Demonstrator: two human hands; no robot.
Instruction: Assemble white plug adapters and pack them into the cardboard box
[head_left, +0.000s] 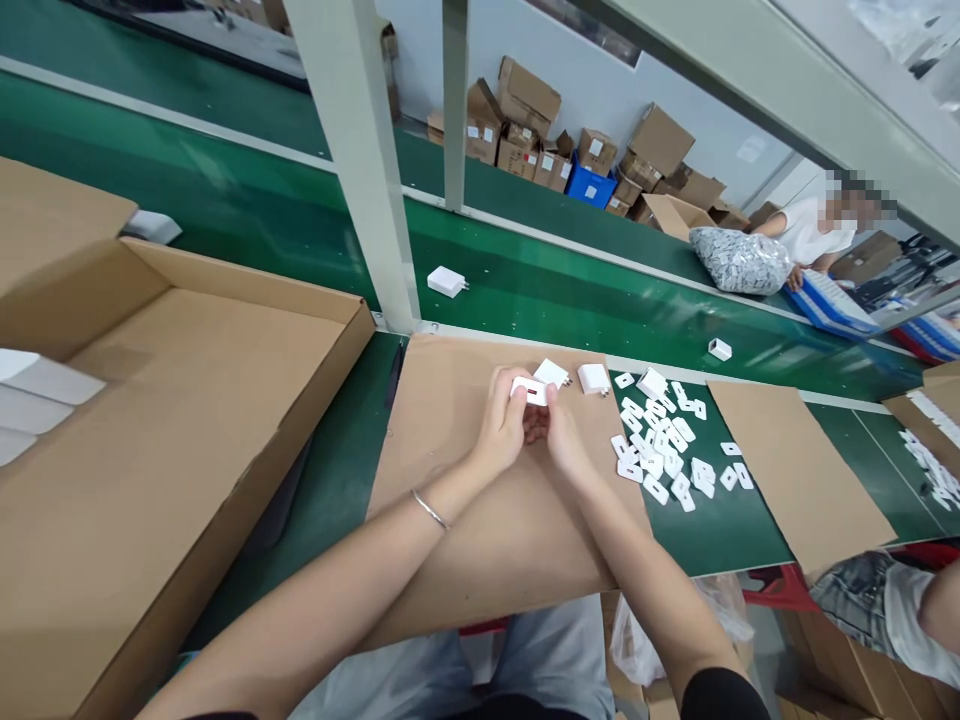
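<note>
Between my two hands, above a brown cardboard sheet, is a white USB charger with its port side facing me. My left hand grips its left end, thumb on the near face. My right hand pinches the right end; some of its fingers are hidden underneath. Just behind the hands lies another white charger with its prongs to the right. A third charger stands at the sheet's right edge. A loose pile of small white cover plates lies right of the sheet.
An open cardboard box fills the left side. Beyond the table runs a green conveyor belt carrying a charger and a small white piece. A metal post rises ahead. A co-worker sits across, near a plastic bag.
</note>
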